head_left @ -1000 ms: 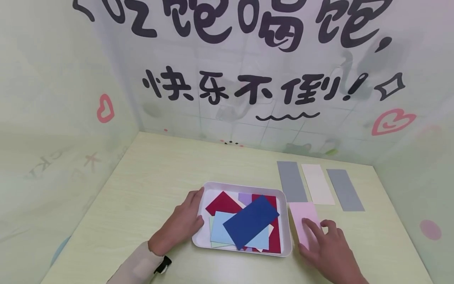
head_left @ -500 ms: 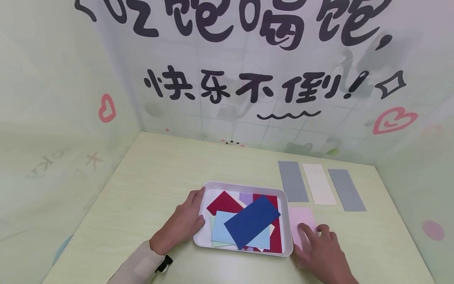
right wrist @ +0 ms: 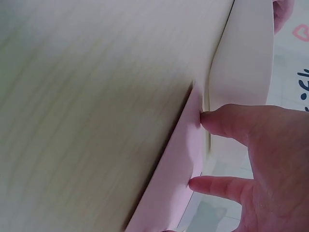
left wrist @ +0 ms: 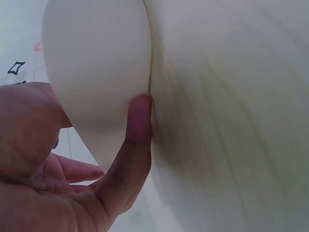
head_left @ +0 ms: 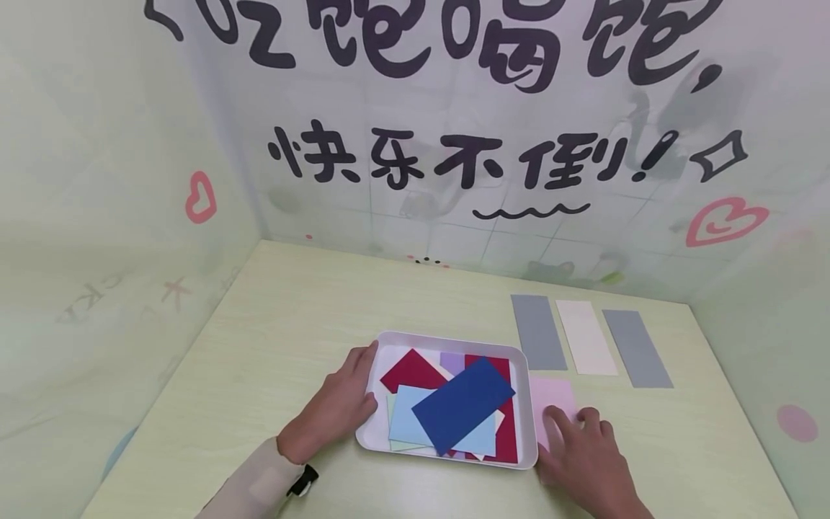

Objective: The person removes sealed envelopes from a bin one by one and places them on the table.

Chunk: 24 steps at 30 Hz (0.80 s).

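Note:
A shallow white tray (head_left: 372, 432) stands at the front middle of the table. My left hand (head_left: 338, 402) grips its left side; in the left wrist view the fingers curl around the outer wall (left wrist: 96, 58). My right hand (head_left: 586, 458) holds a pink card (right wrist: 176, 159) by its long sides, just right of the tray. Its thumb is at the card's left edge, one fingertip rests on its face, and part of the card is hidden under the hand. In the tray lie a dark blue card (head_left: 463, 405), a light blue card (head_left: 405, 418) and several red, purple, cream and green ones.
Behind the right hand, a grey card (head_left: 540, 331), a cream card (head_left: 586, 337) and another grey card (head_left: 638, 349) lie in a row. Printed white curtains (head_left: 415, 166) close off the back and sides of the wooden table (head_left: 279, 303).
My right hand has brought the pink card slightly left and toward me, closer to the tray's right side. The left hand keeps its grip on the tray.

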{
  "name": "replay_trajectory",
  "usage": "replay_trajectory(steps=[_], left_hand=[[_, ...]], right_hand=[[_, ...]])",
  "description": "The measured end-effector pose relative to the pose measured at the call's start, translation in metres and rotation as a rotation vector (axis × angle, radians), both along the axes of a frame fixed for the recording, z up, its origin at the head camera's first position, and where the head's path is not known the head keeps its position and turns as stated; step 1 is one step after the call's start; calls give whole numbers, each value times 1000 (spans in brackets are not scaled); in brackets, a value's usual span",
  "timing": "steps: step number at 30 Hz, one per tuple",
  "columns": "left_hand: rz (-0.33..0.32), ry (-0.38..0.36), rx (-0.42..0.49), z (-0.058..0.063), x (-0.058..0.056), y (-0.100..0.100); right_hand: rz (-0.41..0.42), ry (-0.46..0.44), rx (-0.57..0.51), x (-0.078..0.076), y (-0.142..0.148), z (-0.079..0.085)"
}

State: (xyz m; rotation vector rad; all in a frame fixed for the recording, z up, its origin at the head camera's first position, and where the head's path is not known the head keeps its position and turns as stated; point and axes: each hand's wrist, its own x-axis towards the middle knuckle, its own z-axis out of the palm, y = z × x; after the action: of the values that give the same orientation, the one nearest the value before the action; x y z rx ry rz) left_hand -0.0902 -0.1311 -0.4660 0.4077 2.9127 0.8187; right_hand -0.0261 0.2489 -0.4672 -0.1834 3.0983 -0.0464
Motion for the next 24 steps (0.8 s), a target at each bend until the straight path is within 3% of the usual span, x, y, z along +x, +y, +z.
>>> replay_trajectory(steps=[7, 14, 24], left_hand=[[-7, 10, -3, 0, 0, -1], [0, 7, -9, 0, 0, -1], [-2, 8, -9, 0, 0, 0]], right_hand=[[-4, 72, -63, -3, 5, 6], [-49, 66, -102, -12, 5, 16], [71, 180, -132, -26, -3, 31]])
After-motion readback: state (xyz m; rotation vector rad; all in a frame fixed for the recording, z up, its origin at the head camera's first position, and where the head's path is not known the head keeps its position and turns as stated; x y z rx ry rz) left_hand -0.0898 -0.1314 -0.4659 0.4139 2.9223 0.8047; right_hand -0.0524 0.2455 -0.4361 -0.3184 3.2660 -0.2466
